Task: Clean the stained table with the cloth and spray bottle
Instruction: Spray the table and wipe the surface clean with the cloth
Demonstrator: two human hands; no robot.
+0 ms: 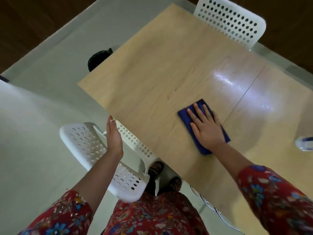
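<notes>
- The right hand (207, 128) lies flat, palm down, on a folded dark blue cloth (183, 116). Its fingers are straight and slightly spread, pressing the cloth rather than curling round it.
- The cloth sits directly under that hand on the light wooden table (152, 73). Its edges show past the fingertips, beside the thumb and behind the wrist.
- Just beyond the fingertips and to their right, the tabletop shines with a bright reflected patch.
- Well apart to the right of the pressing hand, the spray bottle (304, 143) stands on the table, cut off by the frame edge and blurred.
- The left hand (114, 138) is held edge-on with its fingers straight and together, holding nothing. Its fingertips are at the table's near edge; whether they touch it cannot be told.
- Beneath the left hand is a white perforated chair (84, 145), pushed partly under the table.
- A second white perforated chair (232, 22) is at the far side, well beyond the right hand.
- Both arms wear red floral sleeves.
</notes>
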